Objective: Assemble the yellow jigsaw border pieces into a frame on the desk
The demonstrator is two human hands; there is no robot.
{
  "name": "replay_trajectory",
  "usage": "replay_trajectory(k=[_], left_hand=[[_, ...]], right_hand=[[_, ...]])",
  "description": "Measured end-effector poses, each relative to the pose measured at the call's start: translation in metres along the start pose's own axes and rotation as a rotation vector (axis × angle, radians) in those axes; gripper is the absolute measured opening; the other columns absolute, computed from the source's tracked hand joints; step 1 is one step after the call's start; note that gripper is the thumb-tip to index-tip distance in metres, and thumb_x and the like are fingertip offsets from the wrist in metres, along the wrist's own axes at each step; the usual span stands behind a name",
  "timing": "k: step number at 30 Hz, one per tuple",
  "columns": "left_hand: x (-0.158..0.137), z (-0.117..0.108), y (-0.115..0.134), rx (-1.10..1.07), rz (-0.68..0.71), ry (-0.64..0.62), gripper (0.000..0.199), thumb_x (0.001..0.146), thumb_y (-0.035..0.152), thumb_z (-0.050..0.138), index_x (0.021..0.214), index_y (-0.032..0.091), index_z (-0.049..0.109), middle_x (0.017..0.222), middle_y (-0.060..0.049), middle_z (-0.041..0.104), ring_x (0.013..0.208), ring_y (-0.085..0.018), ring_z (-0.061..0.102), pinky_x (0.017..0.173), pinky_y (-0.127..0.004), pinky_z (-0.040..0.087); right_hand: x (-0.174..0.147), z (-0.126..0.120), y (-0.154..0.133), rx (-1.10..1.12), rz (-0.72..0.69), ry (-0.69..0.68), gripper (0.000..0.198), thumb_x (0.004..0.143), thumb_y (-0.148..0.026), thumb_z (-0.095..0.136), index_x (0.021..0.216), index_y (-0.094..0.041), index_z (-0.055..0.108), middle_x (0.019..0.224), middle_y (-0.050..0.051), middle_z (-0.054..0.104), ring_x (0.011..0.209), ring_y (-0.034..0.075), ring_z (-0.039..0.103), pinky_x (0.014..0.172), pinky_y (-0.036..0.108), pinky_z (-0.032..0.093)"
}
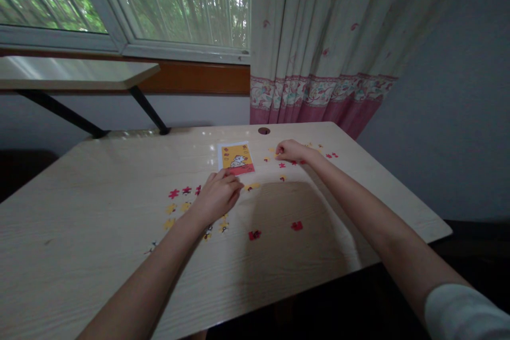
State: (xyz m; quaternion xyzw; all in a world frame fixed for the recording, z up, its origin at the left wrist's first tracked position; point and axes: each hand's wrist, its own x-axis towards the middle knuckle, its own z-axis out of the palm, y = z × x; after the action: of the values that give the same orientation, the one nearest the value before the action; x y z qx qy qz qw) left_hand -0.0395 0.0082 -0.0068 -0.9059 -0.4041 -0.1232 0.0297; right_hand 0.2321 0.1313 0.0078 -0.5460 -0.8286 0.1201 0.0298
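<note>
My left hand [220, 194] rests low over the table with its fingers curled, and whatever may be under them is hidden. Just right of its fingertips lie joined yellow puzzle pieces [252, 187]. My right hand [294, 151] reaches farther out, thumb and fingers pinched at a small yellow puzzle piece, mostly covered by the fingers. Red puzzle pieces [282, 165] lie beside and under that wrist. A picture card [239, 158] with a white animal on yellow and red lies between the hands, partly behind my left fingers.
Several red pieces [173, 194] and yellow pieces [169, 223] lie left of my left forearm. Two red pieces [297, 226] sit nearer the front edge. A raised shelf [79, 74] stands at the back left. A round hole [264, 131] and a curtain [319, 53] are at the back.
</note>
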Motion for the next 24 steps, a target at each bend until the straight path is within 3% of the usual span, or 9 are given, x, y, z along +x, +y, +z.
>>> replay_trajectory(k=[8,13,20,24], left_hand=[[0.000,-0.001,0.001,0.011,-0.001,-0.016,0.023,0.089,0.021,0.045,0.092,0.018,0.068,0.090,-0.008,0.066,0.095,-0.027,0.049,0.075,-0.039,0.036],[0.000,0.000,0.001,0.002,-0.005,-0.005,0.023,0.089,0.021,0.045,0.092,0.019,0.068,0.090,-0.008,0.067,0.095,-0.026,0.049,0.075,-0.039,0.036],[0.001,-0.001,0.001,-0.024,-0.020,-0.003,0.023,0.087,0.020,0.046,0.091,0.019,0.068,0.090,-0.008,0.067,0.095,-0.026,0.049,0.076,-0.038,0.035],[0.001,0.001,0.000,-0.013,-0.021,0.004,0.023,0.087,0.019,0.046,0.092,0.020,0.068,0.091,-0.008,0.067,0.097,-0.027,0.049,0.076,-0.038,0.036]], right_hand=[[0.001,-0.002,0.000,-0.013,0.010,-0.010,0.011,0.073,-0.025,0.069,0.077,-0.015,0.069,0.074,0.006,0.068,0.062,0.012,0.056,0.057,0.023,0.037],[-0.001,-0.003,0.008,0.029,-0.011,0.035,0.023,0.077,-0.038,0.065,0.075,-0.015,0.067,0.071,0.006,0.067,0.059,0.013,0.054,0.055,0.024,0.035],[-0.020,-0.025,0.054,0.064,0.122,0.216,0.014,0.078,-0.023,0.058,0.082,-0.014,0.068,0.079,0.008,0.068,0.066,0.014,0.055,0.058,0.024,0.037],[-0.041,-0.025,0.079,0.122,0.243,0.179,0.014,0.077,-0.019,0.058,0.083,-0.012,0.069,0.075,0.006,0.067,0.062,0.012,0.054,0.056,0.023,0.037]])
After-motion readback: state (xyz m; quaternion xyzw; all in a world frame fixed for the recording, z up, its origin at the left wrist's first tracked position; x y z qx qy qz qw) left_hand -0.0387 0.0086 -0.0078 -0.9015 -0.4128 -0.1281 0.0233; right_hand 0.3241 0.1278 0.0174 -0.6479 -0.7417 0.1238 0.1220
